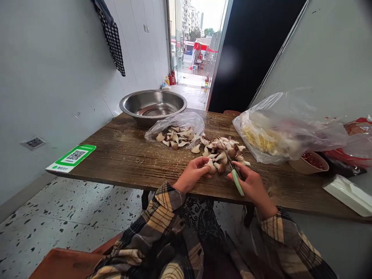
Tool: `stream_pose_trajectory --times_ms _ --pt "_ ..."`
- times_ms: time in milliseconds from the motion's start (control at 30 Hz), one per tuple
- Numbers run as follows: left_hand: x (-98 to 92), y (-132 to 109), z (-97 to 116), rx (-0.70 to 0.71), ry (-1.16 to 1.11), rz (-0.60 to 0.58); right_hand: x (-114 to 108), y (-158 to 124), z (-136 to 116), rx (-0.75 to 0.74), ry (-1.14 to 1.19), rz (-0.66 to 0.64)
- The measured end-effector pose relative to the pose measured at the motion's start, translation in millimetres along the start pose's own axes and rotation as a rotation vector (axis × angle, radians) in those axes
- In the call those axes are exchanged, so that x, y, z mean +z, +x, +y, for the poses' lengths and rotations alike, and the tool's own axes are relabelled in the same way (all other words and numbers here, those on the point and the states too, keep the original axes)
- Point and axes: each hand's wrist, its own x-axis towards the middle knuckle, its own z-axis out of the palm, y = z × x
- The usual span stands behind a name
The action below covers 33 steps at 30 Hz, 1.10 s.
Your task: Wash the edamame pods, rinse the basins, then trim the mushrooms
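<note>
My left hand (195, 173) holds a pale mushroom (211, 167) near the table's front edge, fingers pinched round it. In my right hand (250, 183) is a pair of scissors (237, 182) with green handles, its dark blades pointing forward over the mushroom pile (222, 146). A brown-capped mushroom (221, 168) lies between my two hands. Behind my left hand, a clear plastic bag (197, 120) lies open with more mushrooms (177, 136) in it.
A steel basin (151, 118) stands at the back left of the wooden table (122, 155). A green QR card (72, 157) lies at the left corner. To the right are a filled plastic bag (261, 135), a bowl of red pieces (309, 162) and a white tissue pack (348, 193).
</note>
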Motion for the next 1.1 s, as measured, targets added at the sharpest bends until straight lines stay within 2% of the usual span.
stream_pose_trajectory --times_ms 67,167,300,433,567,833,967,1100 --pt "5.1 -4.3 0.6 0.005 -0.004 0.012 6.2 5.3 -6.3 0.035 0.141 0.004" --pt "14.8 -10.9 0.9 0.046 0.010 0.071 18.3 10.7 -18.2 0.012 0.250 0.011" --pt "24.6 -16.0 -1.1 0.123 0.064 0.113 31.0 12.0 -34.1 -0.041 0.237 0.029" --pt "27.5 -19.4 -2.5 0.161 0.207 0.164 33.9 9.3 -42.2 -0.070 0.191 0.051" --pt "28.5 -23.3 0.0 0.193 0.319 0.171 31.4 5.1 -41.3 -0.098 0.125 0.070" --pt "34.2 -18.6 -3.6 0.191 0.360 0.166 30.5 1.4 -35.8 -0.110 0.123 0.056" --pt "38.3 -15.3 -9.0 0.160 0.312 0.186 36.7 1.1 -31.1 -0.055 0.223 0.096" --pt "38.4 -14.9 -9.4 0.117 0.212 0.160 36.1 3.0 -28.1 0.031 0.371 0.060"
